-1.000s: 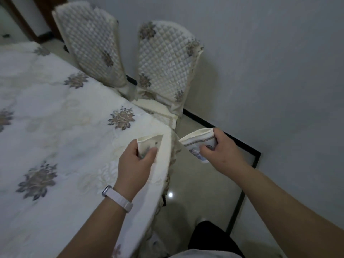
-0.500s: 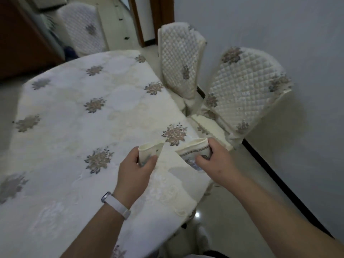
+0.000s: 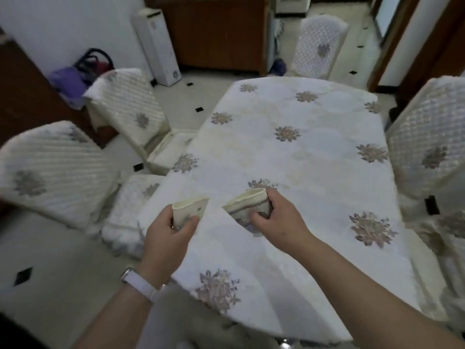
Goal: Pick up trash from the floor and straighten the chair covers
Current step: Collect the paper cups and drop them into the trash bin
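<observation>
My left hand [image 3: 168,231] grips a crushed cream paper cup [image 3: 188,209] above the table's near left edge. My right hand [image 3: 278,220] grips a second crushed paper cup [image 3: 247,206] with a patterned band, held over the tablecloth. The two cups are apart, side by side. Quilted cream chair covers with flower motifs sit on the chairs around the table: two on the left [image 3: 50,170] [image 3: 128,107], one on the right [image 3: 427,144], one at the far end [image 3: 320,46].
A long table under a white floral tablecloth [image 3: 302,152] fills the middle. Pale tiled floor [image 3: 50,285] with small black diamonds lies to the left. A purple bag [image 3: 68,81], a white appliance [image 3: 157,46] and a wooden cabinet [image 3: 219,34] stand at the back.
The view has swung left, from the wall and two right-hand chairs to the whole table and the left chairs. Both hands keep hold of their cups, now over the table.
</observation>
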Demonstrator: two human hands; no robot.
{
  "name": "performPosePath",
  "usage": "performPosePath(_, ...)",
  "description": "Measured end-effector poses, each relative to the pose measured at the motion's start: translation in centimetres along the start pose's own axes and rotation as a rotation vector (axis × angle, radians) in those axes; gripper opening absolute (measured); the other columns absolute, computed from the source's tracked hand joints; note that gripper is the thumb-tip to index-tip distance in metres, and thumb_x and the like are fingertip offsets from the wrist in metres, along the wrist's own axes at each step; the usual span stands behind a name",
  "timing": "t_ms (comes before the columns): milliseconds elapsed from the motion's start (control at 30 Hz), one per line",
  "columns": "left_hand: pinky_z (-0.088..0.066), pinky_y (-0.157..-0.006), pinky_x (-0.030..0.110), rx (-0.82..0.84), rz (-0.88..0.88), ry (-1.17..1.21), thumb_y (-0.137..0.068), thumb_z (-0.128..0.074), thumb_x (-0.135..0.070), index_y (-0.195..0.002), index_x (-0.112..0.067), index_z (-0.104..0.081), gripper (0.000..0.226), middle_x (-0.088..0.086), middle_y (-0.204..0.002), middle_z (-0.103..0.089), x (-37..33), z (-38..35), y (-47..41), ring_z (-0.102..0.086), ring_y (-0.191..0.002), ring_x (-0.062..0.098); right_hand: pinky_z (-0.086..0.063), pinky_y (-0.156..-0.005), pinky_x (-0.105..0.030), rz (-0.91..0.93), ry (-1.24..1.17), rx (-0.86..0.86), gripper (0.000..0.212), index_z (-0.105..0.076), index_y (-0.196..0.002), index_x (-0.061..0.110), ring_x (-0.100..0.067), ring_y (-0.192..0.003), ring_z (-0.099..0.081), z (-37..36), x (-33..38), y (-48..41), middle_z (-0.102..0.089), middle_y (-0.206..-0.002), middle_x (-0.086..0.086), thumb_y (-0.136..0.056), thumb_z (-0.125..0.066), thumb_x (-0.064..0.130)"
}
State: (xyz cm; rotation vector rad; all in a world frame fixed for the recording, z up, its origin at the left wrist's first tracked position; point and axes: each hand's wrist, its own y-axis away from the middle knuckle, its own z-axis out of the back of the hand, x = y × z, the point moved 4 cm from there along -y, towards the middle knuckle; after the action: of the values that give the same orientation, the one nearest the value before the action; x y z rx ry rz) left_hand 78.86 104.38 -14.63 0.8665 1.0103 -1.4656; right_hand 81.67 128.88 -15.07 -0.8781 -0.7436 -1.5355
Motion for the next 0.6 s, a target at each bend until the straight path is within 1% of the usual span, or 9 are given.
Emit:
performPosePath(33, -0.049, -0.058, 0.014, -0.049, 0.027, 0.011, -0.083, -0.073, -0.025, -0.086, -0.037, -0.066, 0.014, -0.018, -0.085, -0.071, 1.2, 2.1, -0.1, -0.064, -0.074, -0.003, -0.043, -0.049, -0.013, 0.018, 0.008, 0.022, 0.018, -0.048, -0.086, 0.044, 0.008, -0.071, -0.057, -1.8, 1.4, -0.8, -0.06, -0.08, 0.024, -0.077, -0.06, 0.034)
performPosePath(133, -0.055, -0.062, 0.035, -0.131, 0.111, 0.062, -0.077, -0.071, -0.031, -0.085, -0.032, -0.066, 0.01, -0.004, -0.083, -0.071, 5.0, 7.8, -1.1, -0.067, -0.077, 0.014, -0.039, -0.046, -0.013, 0.062, 0.042, 0.066, 0.019, -0.047, -0.081, 0.038, 0.003, -0.063, -0.055, -7.3, 4.8, -2.6, -0.058, -0.08, 0.028, -0.081, -0.062, 0.027)
performPosePath(233, -0.055, -0.061, 0.029, -0.157, 0.149, 0.084, -0.084, -0.074, -0.017, -0.088, -0.03, -0.067, 0.015, -0.011, -0.083, -0.073, 8.8, 12.9, -2.5, -0.068, -0.075, 0.01, -0.038, -0.049, -0.023, 0.043, 0.091, 0.106, 0.015, -0.048, -0.085, 0.032, -0.007, -0.063, -0.054, -13.0, 7.1, -3.8, -0.06, -0.075, 0.01, -0.079, -0.061, 0.029)
performPosePath(300, -0.055, -0.061, 0.028, -0.179, 0.171, 0.111, -0.086, -0.072, -0.015, -0.091, -0.029, -0.068, 0.015, -0.013, -0.085, -0.073, 11.1, 16.5, -3.9, -0.069, -0.075, 0.006, -0.04, -0.05, -0.025, 0.046, 0.128, 0.13, 0.015, -0.049, -0.086, 0.031, -0.009, -0.064, -0.054, -16.7, 8.9, -4.9, -0.06, -0.074, 0.006, -0.077, -0.06, 0.028)
performPosePath(367, -0.056, -0.062, 0.029, -0.195, 0.194, 0.112, -0.086, -0.072, -0.017, -0.09, -0.028, -0.067, 0.013, -0.015, -0.083, -0.073, 13.2, 20.1, -5.4, -0.068, -0.073, 0.004, -0.042, -0.051, -0.025, 0.069, 0.162, 0.15, 0.015, -0.05, -0.087, 0.031, -0.007, -0.065, -0.055, -20.5, 11.3, -6.4, -0.061, -0.074, 0.006, -0.078, -0.061, 0.027)
performPosePath(433, -0.054, -0.059, 0.021, -0.226, 0.217, 0.115, -0.086, -0.072, -0.02, -0.088, -0.031, -0.067, 0.013, -0.018, -0.081, -0.072, 14.9, 24.0, -6.1, -0.067, -0.071, 0.0, -0.043, -0.051, -0.025, 0.098, 0.183, 0.18, 0.015, -0.051, -0.089, 0.03, -0.007, -0.064, -0.056, -24.3, 14.0, -7.4, -0.061, -0.075, 0.006, -0.077, -0.06, 0.031)
performPosePath(467, -0.052, -0.058, 0.018, -0.239, 0.216, 0.122, -0.085, -0.073, -0.023, -0.088, -0.034, -0.067, 0.013, -0.018, -0.082, -0.072, 15.4, 25.9, -6.4, -0.067, -0.071, -0.001, -0.042, -0.049, -0.022, 0.123, 0.173, 0.195, 0.015, -0.051, -0.089, 0.032, -0.005, -0.064, -0.057, -26.2, 15.4, -7.8, -0.061, -0.075, 0.009, -0.075, -0.058, 0.035)
performPosePath(533, -0.053, -0.059, 0.02, -0.272, 0.222, 0.123, -0.079, -0.072, -0.036, -0.089, -0.044, -0.067, 0.014, -0.017, -0.083, -0.072, 16.1, 30.0, -7.5, -0.068, -0.072, 0.002, -0.042, -0.051, -0.015, 0.175, 0.163, 0.227, 0.015, -0.049, -0.087, 0.039, 0.0, -0.064, -0.056, -29.8, 18.2, -9.0, -0.06, -0.077, 0.02, -0.073, -0.055, 0.038)
performPosePath(600, -0.052, -0.058, 0.018, -0.326, 0.216, 0.118, -0.073, -0.068, -0.044, -0.09, -0.049, -0.065, 0.018, -0.018, -0.083, -0.072, 16.8, 33.8, -8.5, -0.068, -0.074, 0.001, -0.042, -0.049, -0.015, 0.203, 0.141, 0.255, 0.015, -0.048, -0.086, 0.042, 0.0, -0.063, -0.056, -33.0, 20.9, -10.3, -0.059, -0.078, 0.023, -0.075, -0.057, 0.037)
